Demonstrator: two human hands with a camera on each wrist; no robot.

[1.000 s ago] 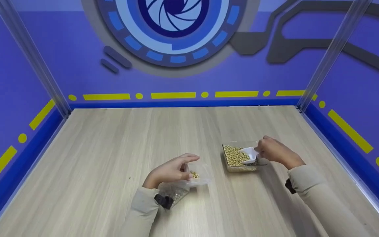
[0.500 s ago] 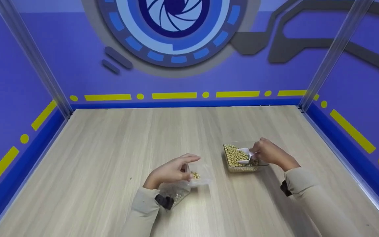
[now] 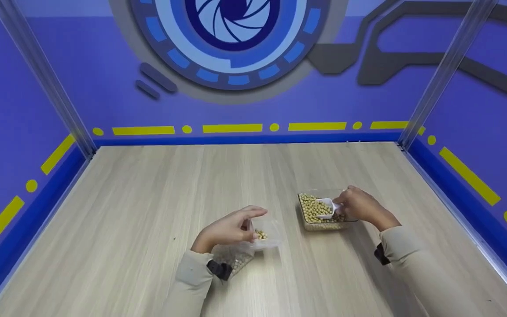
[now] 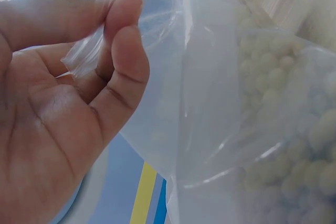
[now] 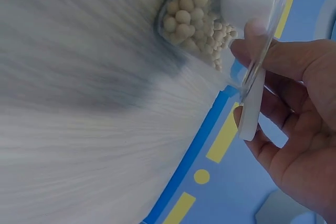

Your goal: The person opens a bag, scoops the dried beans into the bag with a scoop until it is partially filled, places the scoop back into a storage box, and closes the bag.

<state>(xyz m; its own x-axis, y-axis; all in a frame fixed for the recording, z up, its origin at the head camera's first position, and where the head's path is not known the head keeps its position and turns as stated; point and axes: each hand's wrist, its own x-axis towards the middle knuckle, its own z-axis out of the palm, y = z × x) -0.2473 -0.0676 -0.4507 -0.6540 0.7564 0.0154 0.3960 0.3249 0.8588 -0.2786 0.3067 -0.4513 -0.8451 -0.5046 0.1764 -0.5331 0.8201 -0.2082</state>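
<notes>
My left hand [image 3: 229, 226] pinches the edge of a clear plastic bag [image 3: 272, 226], its mouth facing up and right. In the left wrist view, round pale beans [image 4: 294, 166] fill the lower part of the bag [image 4: 207, 108]. To the right stands a clear square container [image 3: 324, 227] with many yellowish beans [image 3: 310, 208]. A white scoop [image 3: 328, 201] lies among them, its handle in the grip of my right hand [image 3: 363, 207]. The right wrist view shows thumb and fingers round the scoop handle [image 5: 253, 109], close against the container wall.
The wooden table [image 3: 170, 185] is enclosed by blue-purple panels [image 3: 236, 112] at the back and both sides. A small dark speck [image 3: 174, 239] lies left of the left hand.
My right hand has moved slightly left and down, pushing the scoop deeper left into the beans. The left hand and the bag have stayed in place.
</notes>
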